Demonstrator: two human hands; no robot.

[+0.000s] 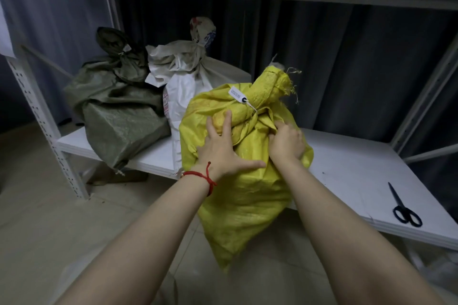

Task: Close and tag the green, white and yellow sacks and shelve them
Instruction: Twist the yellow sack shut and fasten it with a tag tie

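1 yellow sack (247, 200): left grip (223, 148) spread, right grip (287, 141) pinching it; 2 sacks (119, 116) (183, 82) shelved, 1 scissors (402, 208).

Bare forearms, red string bracelet (201, 176)

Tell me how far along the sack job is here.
Done: the green sack and white sack sit tied on the shelf; the green one shows a tag, the white one's is not visible. In hand: the yellow sack, tied and bearing a numbered tag, is at the shelf edge, the left hand pressing it, the right hand gripping its fabric. Left: getting it fully onto the shelf.
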